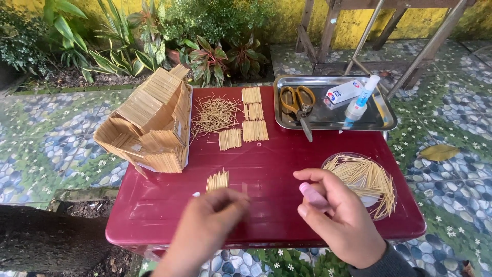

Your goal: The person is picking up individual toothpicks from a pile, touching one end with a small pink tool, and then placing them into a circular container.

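Right hand (335, 215) curled around pink tube (313, 196); left hand (212, 218) loosely bent, empty, touching red worktop (277, 154); toothpick bundle (217, 180) at twelve o'clock

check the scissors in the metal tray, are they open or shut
Shut. The scissors lie flat in the metal tray, their two yellow handle loops side by side and the blades together as one point over the tray's near rim.

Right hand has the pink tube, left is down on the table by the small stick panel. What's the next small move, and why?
Probably bring the pink tube in the right hand over to the small stick panel: the left hand already rests just below it, and the tube is angled that way.
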